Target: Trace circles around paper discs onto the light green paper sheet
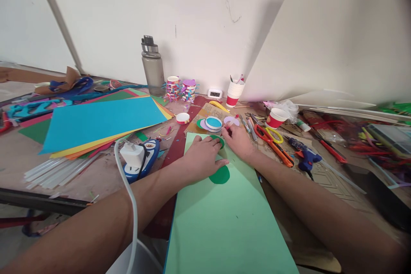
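My left hand [202, 156] lies flat, fingers spread, on the top of a light green paper sheet [224, 222]. It partly covers a dark green paper circle [220, 175]. My right hand [236, 139] sits just beyond the sheet's top right corner. Its fingers are pinched on a small red-tipped thing [227, 127] I cannot make out, beside a pale purple paper circle [231, 120]. A blue-topped round lid [213, 123] rests on paper discs just beyond both hands.
A stack of coloured paper sheets [102, 122] lies at the left, with glue sticks [58, 171] and a white charger [132, 154] with its cable. At the right are scissors [269, 135], a blue glue gun [305, 156] and red-and-white paper cups [276, 117]. A grey bottle [152, 66] stands against the wall.
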